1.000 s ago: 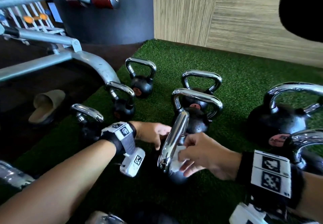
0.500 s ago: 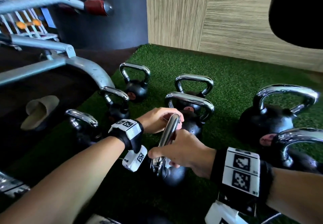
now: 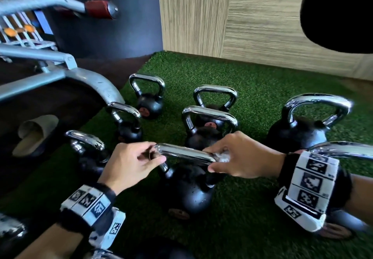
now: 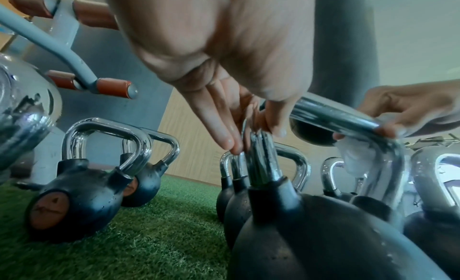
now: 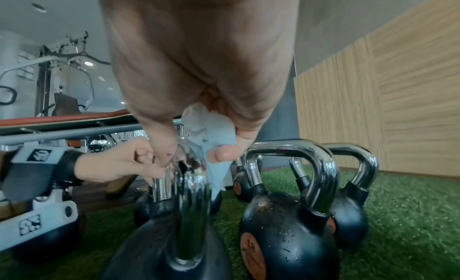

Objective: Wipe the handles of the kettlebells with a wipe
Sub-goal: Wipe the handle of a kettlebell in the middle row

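A black kettlebell (image 3: 187,192) stands on the green turf in front of me, its chrome handle (image 3: 185,153) running crosswise. My left hand (image 3: 139,161) pinches the handle's left corner between thumb and fingers (image 4: 224,130). My right hand (image 3: 238,157) grips a crumpled white wipe (image 3: 222,156) wrapped round the handle's right bend. In the left wrist view the wipe (image 4: 356,160) hangs under the handle (image 4: 331,117). The right wrist view has the wipe (image 5: 211,138) held between thumb and fingers against the chrome.
Several more kettlebells stand around: one just behind (image 3: 207,125), a big one at right (image 3: 298,129), small ones at left (image 3: 127,125). A grey bench frame (image 3: 84,79) and a beige sandal (image 3: 34,133) lie left. A wood-panel wall (image 3: 262,26) closes the back.
The handle, which pointed away from me, now lies crosswise. My left hand has moved to its left end and my right hand with the wipe to its right end.
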{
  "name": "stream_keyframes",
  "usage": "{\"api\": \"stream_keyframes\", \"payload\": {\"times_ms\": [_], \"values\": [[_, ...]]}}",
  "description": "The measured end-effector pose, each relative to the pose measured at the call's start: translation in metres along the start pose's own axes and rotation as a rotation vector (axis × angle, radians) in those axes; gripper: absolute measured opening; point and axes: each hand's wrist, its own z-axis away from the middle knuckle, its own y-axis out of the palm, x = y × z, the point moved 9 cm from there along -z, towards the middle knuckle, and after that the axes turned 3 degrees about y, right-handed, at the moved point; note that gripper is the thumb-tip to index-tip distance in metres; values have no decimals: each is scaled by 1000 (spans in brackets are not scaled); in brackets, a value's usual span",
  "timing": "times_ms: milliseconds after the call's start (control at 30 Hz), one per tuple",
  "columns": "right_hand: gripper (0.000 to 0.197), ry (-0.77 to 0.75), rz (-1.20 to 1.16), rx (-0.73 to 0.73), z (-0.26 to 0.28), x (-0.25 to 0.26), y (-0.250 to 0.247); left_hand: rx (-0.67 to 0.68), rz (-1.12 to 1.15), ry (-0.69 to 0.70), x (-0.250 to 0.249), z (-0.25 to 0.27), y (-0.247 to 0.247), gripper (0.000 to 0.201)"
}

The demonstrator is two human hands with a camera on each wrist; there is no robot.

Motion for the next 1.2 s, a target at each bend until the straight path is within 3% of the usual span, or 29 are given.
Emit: {"api": "stream_keyframes", "payload": {"times_ms": [200,400,567,700,867,1000,1133,1200], "values": [[43,-51,35,-48,5,4,2,34,3,-59,-4,-1,-4,22],[39,21,94,-69,9,8,1,64,68,-78,-2,-5,-2,23],[42,150,166,-18,11,13,-3,234,108,-108,8,-3,1,13],[55,267,198,-70,26,27,-27,391,175,-207,30,9,2,55],[65,476,11,-184,76,69,-55,374,340,-248,36,16,5,48],[71,610,-188,-217,113,118,-51,374,478,-339,45,28,8,61],[64,638,-271,-144,128,145,-26,442,527,-425,49,67,6,42],[56,625,-233,-154,132,151,-20,538,527,-478,46,92,11,30]]}}
